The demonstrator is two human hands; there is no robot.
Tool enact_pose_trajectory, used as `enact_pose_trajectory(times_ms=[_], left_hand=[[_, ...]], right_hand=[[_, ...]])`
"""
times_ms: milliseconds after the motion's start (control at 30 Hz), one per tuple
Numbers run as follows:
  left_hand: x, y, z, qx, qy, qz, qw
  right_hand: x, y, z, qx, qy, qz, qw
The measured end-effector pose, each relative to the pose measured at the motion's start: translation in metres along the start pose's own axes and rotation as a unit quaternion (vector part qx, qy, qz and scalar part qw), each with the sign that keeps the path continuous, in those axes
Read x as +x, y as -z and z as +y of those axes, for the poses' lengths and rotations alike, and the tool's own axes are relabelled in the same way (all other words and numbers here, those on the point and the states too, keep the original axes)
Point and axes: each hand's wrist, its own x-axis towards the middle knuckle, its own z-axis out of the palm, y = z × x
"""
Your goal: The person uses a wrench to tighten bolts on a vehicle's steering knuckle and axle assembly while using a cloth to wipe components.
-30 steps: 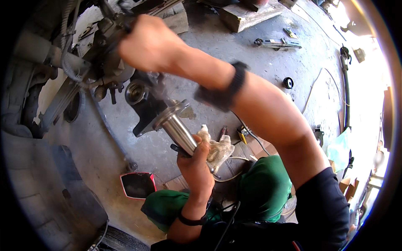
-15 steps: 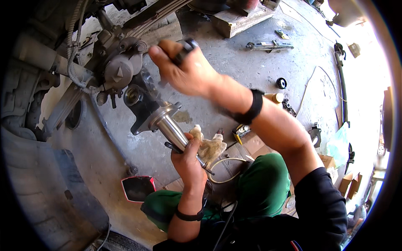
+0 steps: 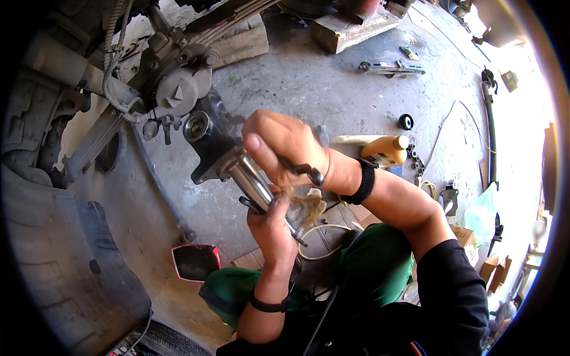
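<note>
A dark steering knuckle point(image 3: 209, 148) with a shiny steel spindle point(image 3: 252, 181) hangs beside the vehicle's axle parts. My left hand point(image 3: 272, 228) is closed around the spindle's lower end, where thin dark rod ends stick out at both sides. Above it, my right hand point(image 3: 288, 145) is closed on a dark metal tool point(image 3: 312, 173), whose curved end shows below the palm; the rest is hidden, so its kind is unclear. A stained beige cloth point(image 3: 307, 209) lies just right of the left hand's fingers; whether it touches them is hard to tell.
Vehicle axle parts point(image 3: 177, 92) and a hose fill the upper left, above a large dark guard point(image 3: 65, 261). A yellow bottle point(image 3: 389, 151), a black ring point(image 3: 406, 121) and a wooden block point(image 3: 350, 32) are on the concrete floor. A red-edged black box point(image 3: 196, 263) stands near my knee.
My right hand has come down with the dark tool, from above the knuckle to beside the spindle. My left hand keeps its hold. The view has shifted slightly.
</note>
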Motion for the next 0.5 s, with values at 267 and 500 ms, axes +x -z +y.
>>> enact_pose_trajectory(times_ms=[267, 500], left_hand=[[-0.006, -0.002, 0.006, 0.02, 0.003, 0.021, 1.0], [-0.007, -0.001, 0.0, 0.038, 0.003, 0.007, 0.999]], right_hand=[[0.062, -0.013, -0.008, -0.054, -0.173, -0.112, 0.977], [0.162, -0.025, 0.027, -0.16, -0.309, -0.329, 0.878]])
